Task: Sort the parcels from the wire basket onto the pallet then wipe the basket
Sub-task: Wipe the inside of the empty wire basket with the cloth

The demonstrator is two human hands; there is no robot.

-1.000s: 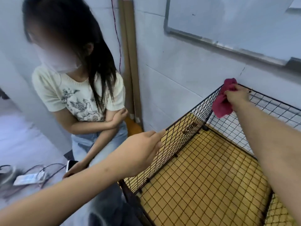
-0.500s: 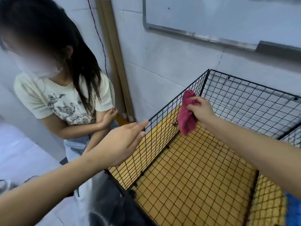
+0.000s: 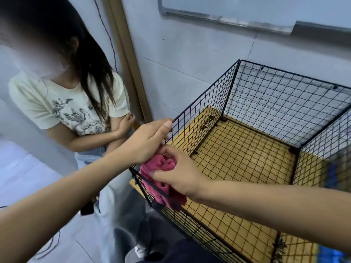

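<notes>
Change: we find pink cloth (image 3: 161,168) moved to near-left corner of wire basket (image 3: 284,73); wiping advances.
Right hand (image 3: 180,175): grips pink cloth.
Left hand (image 3: 146,143): pinches rim.

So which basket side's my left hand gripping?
The left side, by the standing person: left hand pinches its top rim; right hand holds the pink cloth.
</notes>
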